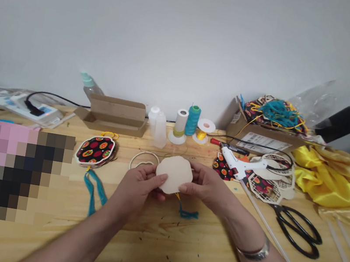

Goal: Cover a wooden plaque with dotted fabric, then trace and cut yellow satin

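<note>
A pale scalloped wooden plaque (174, 174) is held between my two hands, its plain face toward me. My left hand (140, 183) grips its left edge, thumb on the face and fingers behind. On the right edge, my right hand (204, 184) pinches it the same way. A teal tassel (188, 213) on a yellow cord hangs out below the plaque onto the table. Just behind my left hand lie thin wooden ring frames (145, 154). To the left is a stack of dark, flower-patterned plaques (96, 151), with a teal tassel (95, 191) below it.
Along the wall stand an open cardboard box (115, 117), white bottles (158, 126), a teal thread cone (193, 120) and spools. On the right are a white glue gun (239, 161), black-handled scissors (300, 232), yellow cloth (323, 176) and a filled carton (260, 135).
</note>
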`<state>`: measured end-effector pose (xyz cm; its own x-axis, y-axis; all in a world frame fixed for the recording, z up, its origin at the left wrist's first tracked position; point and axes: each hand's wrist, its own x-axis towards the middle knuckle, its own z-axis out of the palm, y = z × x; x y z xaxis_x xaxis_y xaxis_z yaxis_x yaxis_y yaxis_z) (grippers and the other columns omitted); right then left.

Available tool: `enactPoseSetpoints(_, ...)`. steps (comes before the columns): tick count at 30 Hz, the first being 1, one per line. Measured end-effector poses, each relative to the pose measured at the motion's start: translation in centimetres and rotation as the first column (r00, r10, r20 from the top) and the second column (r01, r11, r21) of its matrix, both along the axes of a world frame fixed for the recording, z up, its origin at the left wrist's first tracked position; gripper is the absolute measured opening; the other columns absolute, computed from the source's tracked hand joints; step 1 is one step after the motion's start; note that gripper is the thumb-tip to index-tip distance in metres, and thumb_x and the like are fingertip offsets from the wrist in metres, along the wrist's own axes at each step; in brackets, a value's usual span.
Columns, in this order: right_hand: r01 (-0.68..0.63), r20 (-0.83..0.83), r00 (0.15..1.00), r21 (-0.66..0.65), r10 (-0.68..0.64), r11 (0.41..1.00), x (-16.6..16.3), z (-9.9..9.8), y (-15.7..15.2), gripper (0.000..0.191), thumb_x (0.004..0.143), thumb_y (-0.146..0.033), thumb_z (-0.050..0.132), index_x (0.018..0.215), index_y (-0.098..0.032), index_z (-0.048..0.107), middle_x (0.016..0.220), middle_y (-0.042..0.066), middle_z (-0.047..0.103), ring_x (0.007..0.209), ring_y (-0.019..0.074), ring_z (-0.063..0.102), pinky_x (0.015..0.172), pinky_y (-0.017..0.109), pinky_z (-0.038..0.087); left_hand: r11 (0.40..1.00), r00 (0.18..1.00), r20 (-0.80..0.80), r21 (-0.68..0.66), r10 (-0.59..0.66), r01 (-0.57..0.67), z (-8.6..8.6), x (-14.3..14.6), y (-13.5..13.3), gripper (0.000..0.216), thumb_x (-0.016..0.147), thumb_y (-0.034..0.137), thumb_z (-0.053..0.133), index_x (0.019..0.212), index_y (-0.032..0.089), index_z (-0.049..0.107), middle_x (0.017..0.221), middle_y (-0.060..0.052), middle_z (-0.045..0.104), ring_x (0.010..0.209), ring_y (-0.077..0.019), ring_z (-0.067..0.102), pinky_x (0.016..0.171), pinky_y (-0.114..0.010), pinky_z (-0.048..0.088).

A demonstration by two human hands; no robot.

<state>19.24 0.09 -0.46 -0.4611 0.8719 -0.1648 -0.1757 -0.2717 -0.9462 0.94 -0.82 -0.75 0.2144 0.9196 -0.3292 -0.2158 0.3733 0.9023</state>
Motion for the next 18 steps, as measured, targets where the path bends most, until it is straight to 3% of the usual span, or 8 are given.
enactPoseSetpoints(4, 0.025, -0.051, 0.998, -0.022, -0.026, 0.999, 0.22, -0.36, 0.05, 0.077, 0.059, -0.017, 0.081, 0.129, -0.021, 0.047, 0.092, 0.001, 0.07, 0.08, 0.0155, 0.065, 0.071, 0.027, 0.05, 0.999, 0.999, 0.03, -0.029, 0.019, -0.018, 0.1, -0.05, 0.04, 0.037, 0.067, 0.026, 0.077, 0.1, 0.011, 0.07, 0.077, -0.006, 0.072, 0.057, -0.012, 0.061, 0.042, -0.018, 0.049)
enactPoseSetpoints(8, 0.026, -0.043, 0.999, 0.011, -0.026, 1.0, 0.3, -0.42, 0.06, 0.068, 0.06, -0.016, 0.08, 0.123, -0.02, 0.052, 0.099, 0.002, 0.07, 0.086, 0.0158, 0.065, 0.075, 0.027, 0.05, 0.998, 0.998, 0.005, -0.041, 0.056, -0.055, 0.25, -0.14, -0.09, 0.069, 0.066, 0.023, 0.078, 0.13, 0.015, 0.053, 0.07, -0.004, 0.072, 0.054, -0.0129, 0.062, 0.042, -0.018, 0.05)
enactPoseSetpoints(18, -0.007, -0.005, 1.0, 0.044, 0.007, 0.999, 0.63, -0.51, 0.26, 0.071, 0.063, -0.018, 0.079, 0.128, -0.02, 0.05, 0.108, 0.004, 0.069, 0.093, 0.0186, 0.066, 0.082, 0.031, 0.05, 1.0, 0.997, -0.079, -0.008, 0.026, -0.027, 0.64, -0.21, -0.04, 0.07, 0.066, 0.025, 0.078, 0.131, 0.011, 0.053, 0.068, -0.002, 0.07, 0.047, -0.0087, 0.058, 0.044, -0.019, 0.05)
